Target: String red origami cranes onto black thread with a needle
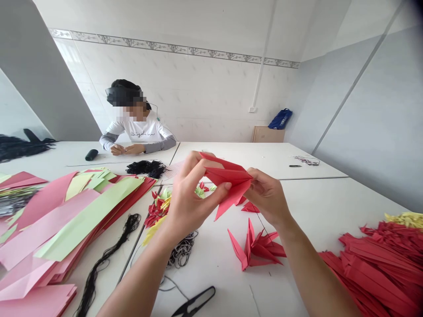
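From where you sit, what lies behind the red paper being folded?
Small green and red paper folds sit on the white table behind it; the left hand hides the rest.

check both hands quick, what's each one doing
left hand: closed, holding the folded red paper
right hand: closed, holding the same paper

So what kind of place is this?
It looks like a small paper-craft workshop. The left hand and right hand hold folded red paper, stacks of pink and green paper cover the white table, and another person sits further along.
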### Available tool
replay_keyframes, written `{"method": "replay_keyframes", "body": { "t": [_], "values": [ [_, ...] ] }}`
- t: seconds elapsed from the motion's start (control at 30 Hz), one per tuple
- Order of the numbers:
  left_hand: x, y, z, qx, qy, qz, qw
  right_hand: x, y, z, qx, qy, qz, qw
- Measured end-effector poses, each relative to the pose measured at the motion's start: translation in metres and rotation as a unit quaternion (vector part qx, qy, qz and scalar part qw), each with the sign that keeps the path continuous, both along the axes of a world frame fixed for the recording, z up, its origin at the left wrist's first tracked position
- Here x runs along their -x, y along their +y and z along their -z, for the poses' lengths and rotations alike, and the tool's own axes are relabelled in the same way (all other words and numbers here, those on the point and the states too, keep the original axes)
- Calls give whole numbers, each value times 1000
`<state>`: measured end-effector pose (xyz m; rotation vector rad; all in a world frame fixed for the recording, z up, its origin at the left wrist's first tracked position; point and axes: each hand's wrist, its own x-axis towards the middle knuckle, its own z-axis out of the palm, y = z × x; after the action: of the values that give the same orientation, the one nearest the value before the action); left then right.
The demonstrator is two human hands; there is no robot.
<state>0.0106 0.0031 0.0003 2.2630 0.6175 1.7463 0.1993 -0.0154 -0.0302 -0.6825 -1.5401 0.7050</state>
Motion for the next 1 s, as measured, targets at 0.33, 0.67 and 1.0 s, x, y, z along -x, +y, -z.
{"method": "replay_keyframes", "body": {
  "t": [0.33,0.67,1.0],
  "values": [
    [-1,2,5,156,-63,142,975,-1,2,8,-67,38,45,996],
    [-6,-2,9,199,-38,159,966,3,-8,6,-69,4,17,997],
    [-4,-9,1,247,-13,181,952,-1,-2,7,-124,-29,48,991]
  ]
}}
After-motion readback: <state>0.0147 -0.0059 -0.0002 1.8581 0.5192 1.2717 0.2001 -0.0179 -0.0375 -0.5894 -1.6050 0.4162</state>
